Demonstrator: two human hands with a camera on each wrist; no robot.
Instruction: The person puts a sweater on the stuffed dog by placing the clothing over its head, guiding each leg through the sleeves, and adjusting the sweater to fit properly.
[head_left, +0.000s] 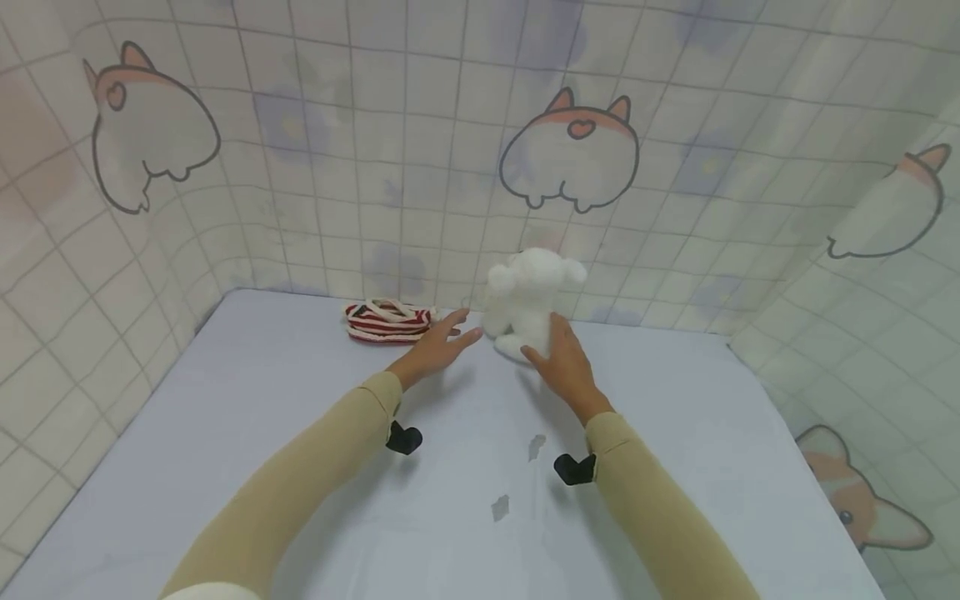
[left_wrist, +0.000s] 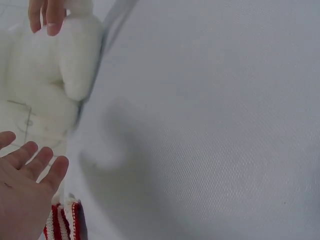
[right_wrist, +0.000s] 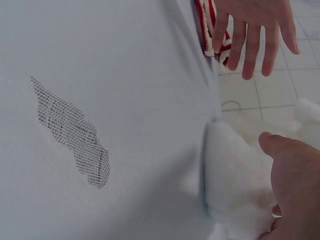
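A white plush toy [head_left: 534, 279] with rounded ears sits upright at the far edge of the table, by the wall. My right hand [head_left: 567, 367] holds it low on its right side, thumb toward the front. In the left wrist view, bent fingertips [left_wrist: 53, 22] of that hand press into the white fur. Just left of the toy is my left hand [head_left: 433, 348], fingers spread and holding nothing. Beside and partly behind that hand lies a folded red-and-cream striped knitted item [head_left: 382, 323] with cream straps.
The table [head_left: 300, 383] has a pale cloth with two grey worn patches [head_left: 500, 507] in front of the hands. Behind and at both sides rise walls [head_left: 405, 150] covered with a grid pattern and cartoon corgis.
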